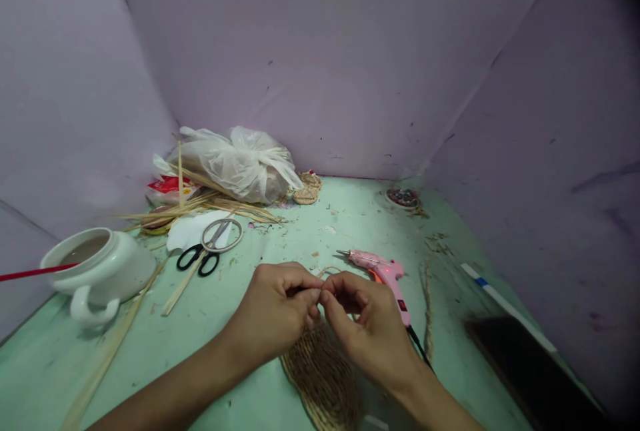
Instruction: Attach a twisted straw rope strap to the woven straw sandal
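My left hand and my right hand meet tip to tip in the middle, both closed in a pinch. A thin straw-coloured cord shows as a small loop just behind the fingertips and seems to run into both pinches; the pinched part itself is hidden. Right below the hands lies a brown, sole-shaped piece of coiled cord, its upper end partly covered by my fingers. A pink glue gun, its small light glowing, rests just beyond my right hand, nozzle to the left.
Black-handled scissors and a tape ring lie to the left. A white pot sits at far left with dry strips beside it. Behind are a plastic bag and small woven pieces. A dark phone-like slab lies right.
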Action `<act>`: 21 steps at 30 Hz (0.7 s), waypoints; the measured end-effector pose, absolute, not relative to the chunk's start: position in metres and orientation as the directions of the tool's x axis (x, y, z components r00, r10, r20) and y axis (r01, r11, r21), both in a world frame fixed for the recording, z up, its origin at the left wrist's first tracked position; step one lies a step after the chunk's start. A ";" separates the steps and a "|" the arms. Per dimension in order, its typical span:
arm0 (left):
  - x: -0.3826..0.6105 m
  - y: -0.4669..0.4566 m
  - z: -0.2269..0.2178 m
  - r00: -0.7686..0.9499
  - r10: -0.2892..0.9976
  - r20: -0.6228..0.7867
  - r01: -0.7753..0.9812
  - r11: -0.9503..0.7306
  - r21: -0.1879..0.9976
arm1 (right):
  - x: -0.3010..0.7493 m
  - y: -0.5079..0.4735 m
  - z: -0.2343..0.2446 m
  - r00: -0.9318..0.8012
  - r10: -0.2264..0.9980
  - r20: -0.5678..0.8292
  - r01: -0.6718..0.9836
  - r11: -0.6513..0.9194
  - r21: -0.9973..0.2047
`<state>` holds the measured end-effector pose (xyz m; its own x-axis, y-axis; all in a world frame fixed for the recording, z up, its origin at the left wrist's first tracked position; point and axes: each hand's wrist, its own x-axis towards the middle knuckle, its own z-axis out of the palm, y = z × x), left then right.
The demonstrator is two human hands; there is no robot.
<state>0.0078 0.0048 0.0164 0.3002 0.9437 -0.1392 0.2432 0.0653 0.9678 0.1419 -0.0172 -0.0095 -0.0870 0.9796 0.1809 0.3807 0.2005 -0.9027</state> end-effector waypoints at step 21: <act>0.009 0.005 0.016 0.265 0.956 -0.126 0.217 0.068 0.974 | 0.142 -0.016 -0.011 -0.100 0.976 0.192 0.337 0.215 -0.917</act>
<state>0.0087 0.0049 0.0163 0.2647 0.9560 -0.1263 0.2173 0.0685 0.9737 0.1424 -0.0162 -0.0114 -0.1003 0.9762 0.1921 0.3373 0.2150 -0.9165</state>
